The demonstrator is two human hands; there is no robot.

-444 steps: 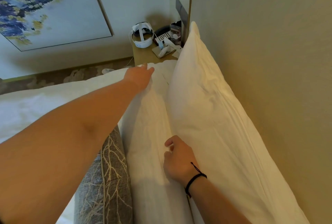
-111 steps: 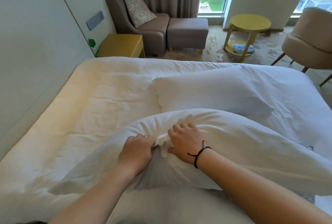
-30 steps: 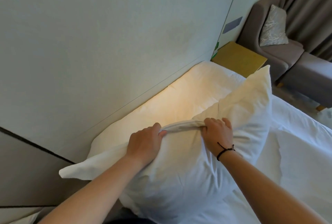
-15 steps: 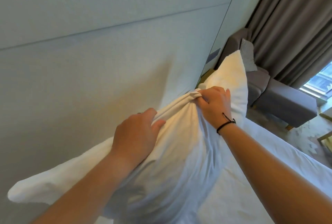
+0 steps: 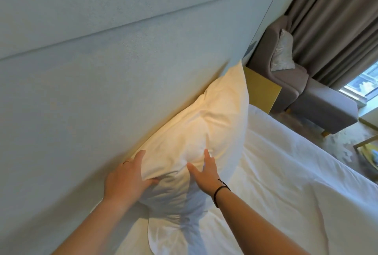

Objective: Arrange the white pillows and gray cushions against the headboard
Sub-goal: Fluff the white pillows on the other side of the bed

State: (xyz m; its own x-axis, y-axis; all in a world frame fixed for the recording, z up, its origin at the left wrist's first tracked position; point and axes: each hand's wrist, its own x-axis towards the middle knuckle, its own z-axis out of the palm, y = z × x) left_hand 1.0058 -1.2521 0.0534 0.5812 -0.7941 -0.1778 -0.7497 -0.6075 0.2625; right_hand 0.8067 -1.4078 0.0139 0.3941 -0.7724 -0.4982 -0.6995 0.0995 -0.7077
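Note:
A white pillow [image 5: 196, 132] stands on its long edge on the white bed [image 5: 286, 183] and leans against the pale headboard [image 5: 102, 70]. My left hand [image 5: 126, 179] holds its upper edge near the headboard, with the thumb pressed into the front and the fingers along the back. My right hand [image 5: 202, 175] lies flat on the pillow's front face with its fingers spread. A black band circles the right wrist. No gray cushion lies on the bed in this view.
A yellow bedside table [image 5: 261, 91] stands past the pillow's far corner. Behind it are a grey armchair [image 5: 286, 82] with a pale patterned cushion [image 5: 283, 54], a footstool [image 5: 327, 107], brown curtains [image 5: 337, 19] and a window.
The pillow has come down from mid-air to stand against the headboard. My right hand has let go of its bunched edge and now presses flat on its face.

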